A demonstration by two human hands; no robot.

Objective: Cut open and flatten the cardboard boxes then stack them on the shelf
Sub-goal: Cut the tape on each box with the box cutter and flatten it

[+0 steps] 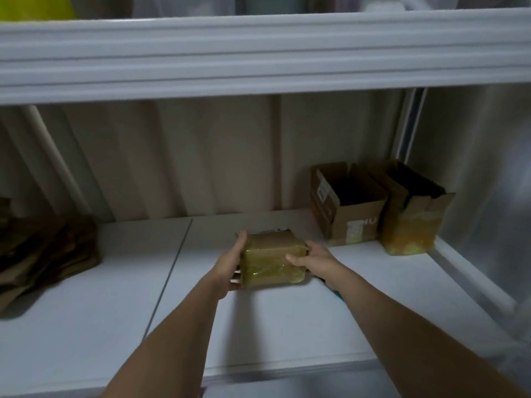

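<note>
I hold a small taped box (271,258) between both hands over the middle of the white shelf (115,297). My left hand (230,267) grasps its left side, thumb up along the upper edge and fingers curled beneath. My right hand (311,258) grasps its right side, thumb laid across the near face. The box is sealed, its faces wrapped in glossy tape; whether its base touches the shelf I cannot tell.

At the right rear of the shelf stands an open cardboard box (344,205), flaps up, a label on its left flap. Touching its right side stands a second open box (411,214), its lower front covered in yellowish tape. At the far left of the shelf lies a pile of flattened cardboard (43,254), well apart from my hands. A teal object (334,293) shows just beneath my right wrist, too hidden to identify.
</note>
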